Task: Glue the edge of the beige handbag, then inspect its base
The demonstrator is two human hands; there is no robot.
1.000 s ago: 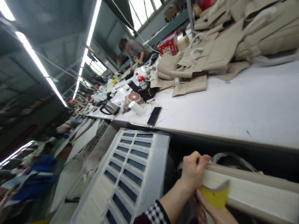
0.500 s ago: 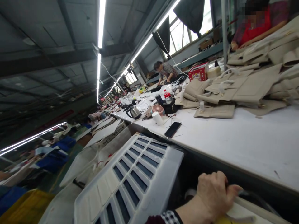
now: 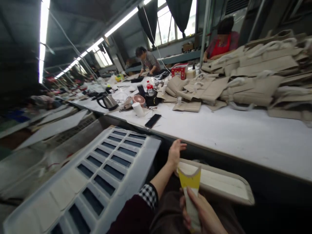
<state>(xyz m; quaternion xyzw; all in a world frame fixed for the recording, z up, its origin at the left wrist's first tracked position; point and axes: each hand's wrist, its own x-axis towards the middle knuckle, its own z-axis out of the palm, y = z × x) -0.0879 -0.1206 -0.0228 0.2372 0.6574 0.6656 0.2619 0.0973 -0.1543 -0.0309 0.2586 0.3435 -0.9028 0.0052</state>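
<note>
My left hand [image 3: 175, 152] reaches forward below the table edge, fingers spread and open, touching the near end of a long beige and white bag panel [image 3: 219, 182] that lies across my lap. My right hand [image 3: 202, 214] is closed round a yellow and white tube-like piece [image 3: 190, 183], held upright beside the panel. A checked cuff and dark sleeve cover my left forearm.
A white slatted crate lid [image 3: 104, 172] lies at my left. The long white table [image 3: 243, 133] carries a black phone [image 3: 153, 120], a paper roll [image 3: 138, 109], a kettle [image 3: 107, 102] and stacks of beige bags [image 3: 255, 81]. Two other people work at the far side.
The camera has turned right and levelled. My left hand has let go of the panel's edge and opened. The yellow piece is now held upright in my right hand.
</note>
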